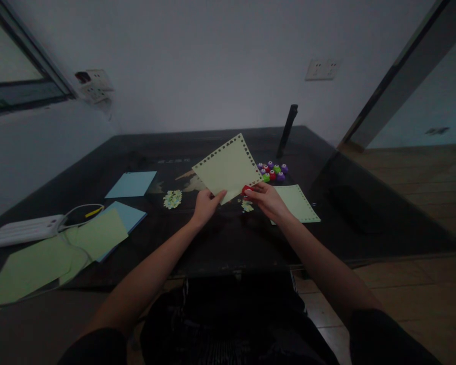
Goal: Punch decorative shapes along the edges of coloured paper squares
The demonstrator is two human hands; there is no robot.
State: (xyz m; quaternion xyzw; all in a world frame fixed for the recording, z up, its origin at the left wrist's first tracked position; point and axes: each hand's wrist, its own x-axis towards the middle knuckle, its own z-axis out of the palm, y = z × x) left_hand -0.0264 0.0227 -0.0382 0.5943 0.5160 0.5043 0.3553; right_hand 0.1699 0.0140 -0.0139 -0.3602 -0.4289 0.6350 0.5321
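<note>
Left hand: our left hand pinches the bottom edge of the pale green sheet, fingers closed on the paper.
Right hand: our right hand is curled around a small red punch that sits on the sheet's lower right edge, at about 4 o'clock on the paper.
Sheet: we hold it up above the dark table, tilted, with little holes along its top and right edges.
Doing it well: we think the sheet should stay flat and the punch should line up beside the last hole, so the row stays even.
Paper bits: a small pile lies at 9 o'clock from our left hand.
More punches: a bunch of coloured ones sits at 12 o'clock from our right hand.
Containers: we see no box or bowl here; everything lies loose on the table.
Other paper: a second punched sheet lies at 3 o'clock, blue sheets and green sheets at 9 o'clock.
</note>
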